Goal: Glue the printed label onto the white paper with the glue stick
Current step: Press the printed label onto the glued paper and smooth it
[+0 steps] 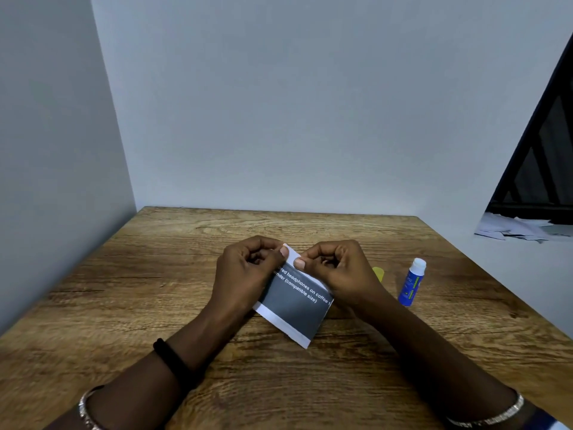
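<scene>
Text on the printed label (294,302) can be read only in part, white on dark grey: "...red headphones on coffee t..." and under it "...nder (compatible size)". The start of both lines is covered by the left hand (248,268); the end of the top line is cut off by the right hand (335,271).

The white paper (280,324) is seen as a strip along the near edge, plus a bit at the far corner betw. the thumbs. Whether the label is stuck down yet can't be told, tbh.

Both hands are curled up tight, and the far edge of the sheet is pinched by each one, thumb tip on top. The sheet is held tilted, with its near edge low over the desk (155,290), approx. in the middle.

The glue stick (410,283), blue w/ a white top, seems to be stood uncapped on the desk to the right, apart from the hands. Its print is too small to be read. A yellow cap (379,272) is half hidden behind the right hand.
</scene>
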